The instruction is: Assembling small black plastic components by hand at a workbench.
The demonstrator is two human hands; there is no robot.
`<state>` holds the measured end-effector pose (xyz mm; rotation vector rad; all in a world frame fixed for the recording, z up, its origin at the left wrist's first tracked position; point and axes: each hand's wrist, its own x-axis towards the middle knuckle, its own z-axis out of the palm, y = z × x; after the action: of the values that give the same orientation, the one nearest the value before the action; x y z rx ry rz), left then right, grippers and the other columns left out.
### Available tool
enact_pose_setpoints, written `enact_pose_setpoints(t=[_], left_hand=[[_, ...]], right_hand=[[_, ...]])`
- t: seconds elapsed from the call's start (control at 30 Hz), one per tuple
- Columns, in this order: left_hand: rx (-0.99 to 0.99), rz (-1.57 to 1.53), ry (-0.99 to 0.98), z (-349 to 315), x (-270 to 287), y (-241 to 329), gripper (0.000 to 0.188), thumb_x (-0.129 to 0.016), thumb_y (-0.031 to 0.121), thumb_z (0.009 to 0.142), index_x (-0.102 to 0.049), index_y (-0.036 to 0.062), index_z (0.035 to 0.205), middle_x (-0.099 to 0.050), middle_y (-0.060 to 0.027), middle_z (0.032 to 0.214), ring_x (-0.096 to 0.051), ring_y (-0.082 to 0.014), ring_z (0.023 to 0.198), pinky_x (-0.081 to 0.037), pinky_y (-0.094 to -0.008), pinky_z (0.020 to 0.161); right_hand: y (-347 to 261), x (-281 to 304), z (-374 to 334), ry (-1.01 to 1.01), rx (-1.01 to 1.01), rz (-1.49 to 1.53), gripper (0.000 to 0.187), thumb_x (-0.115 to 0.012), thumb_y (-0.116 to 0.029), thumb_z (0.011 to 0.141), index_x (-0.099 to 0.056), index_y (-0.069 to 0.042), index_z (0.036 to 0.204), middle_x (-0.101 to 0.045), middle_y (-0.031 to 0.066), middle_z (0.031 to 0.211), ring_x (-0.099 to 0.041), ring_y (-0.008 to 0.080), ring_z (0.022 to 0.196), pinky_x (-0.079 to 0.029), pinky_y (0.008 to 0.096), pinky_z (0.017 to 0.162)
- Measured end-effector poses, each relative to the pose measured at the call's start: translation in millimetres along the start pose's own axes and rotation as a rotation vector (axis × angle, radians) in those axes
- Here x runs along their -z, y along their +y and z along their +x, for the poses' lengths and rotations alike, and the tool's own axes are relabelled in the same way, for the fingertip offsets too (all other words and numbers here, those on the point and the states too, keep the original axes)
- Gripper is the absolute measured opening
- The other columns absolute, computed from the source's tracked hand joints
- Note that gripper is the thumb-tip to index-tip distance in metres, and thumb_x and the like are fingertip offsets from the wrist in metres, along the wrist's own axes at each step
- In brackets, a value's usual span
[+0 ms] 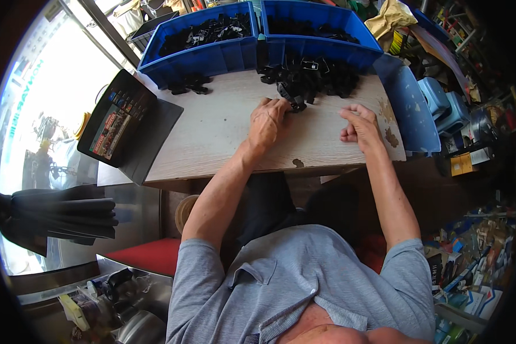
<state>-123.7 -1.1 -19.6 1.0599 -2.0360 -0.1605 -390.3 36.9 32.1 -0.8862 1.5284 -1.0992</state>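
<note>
A pale, worn tabletop (pixel 212 129) stands in a cluttered room beside a bright area on the left. Along its far edge sit a left blue bin (pixel 206 61) and a right blue bin (pixel 321 49), both holding many small black parts; shadow blurs individual shapes in the right one. A black pile (pixel 332 83) spreads before the right bin, a smaller cluster (pixel 190 85) before the left.

The left hand (pixel 266 123) reaches to the pile's near left edge, fingers bent and close together at a black part (pixel 296 101). The hand hides their tips, so I cannot tell whether they grip it. That part seems to slant from far left to near right, but its outline merges with the pile; which end leads is unclear. Near the tabletop's right side, the right hand (pixel 361 127) has loosely curled, partly open fingers, with nothing visible in them.
</note>
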Motion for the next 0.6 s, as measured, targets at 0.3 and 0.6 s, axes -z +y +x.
enact_pose_setpoints(t=[0.3, 0.6], left_hand=[[0.057, -0.083, -0.027, -4.6, 8.2, 9.9, 0.022, -0.072, 0.009, 0.079, -0.066, 0.0094, 0.100, -0.072, -0.0105, 0.090, -0.067, -0.0336, 0.086, -0.054, -0.0433, 0.078], [-0.020, -0.120, -0.088, -5.0, 11.1, 13.3, 0.019, -0.071, 0.007, 0.078, -0.070, 0.0093, 0.097, -0.072, -0.0093, 0.094, -0.068, -0.0317, 0.091, -0.055, -0.0413, 0.081]], right_hand=[[-6.3, -61.0, -15.2, -0.228, 0.008, -0.162, 0.054, -0.082, -0.027, 0.083, -0.060, -0.007, 0.127, -0.052, -0.0011, 0.056, -0.060, 0.0124, 0.049, -0.056, 0.0305, 0.048], [-11.0, -73.7, -12.2, -0.223, 0.012, -0.301, 0.060, -0.081, -0.030, 0.084, -0.057, -0.003, 0.132, -0.050, 0.0003, 0.051, -0.054, 0.0128, 0.042, -0.048, 0.0302, 0.041]])
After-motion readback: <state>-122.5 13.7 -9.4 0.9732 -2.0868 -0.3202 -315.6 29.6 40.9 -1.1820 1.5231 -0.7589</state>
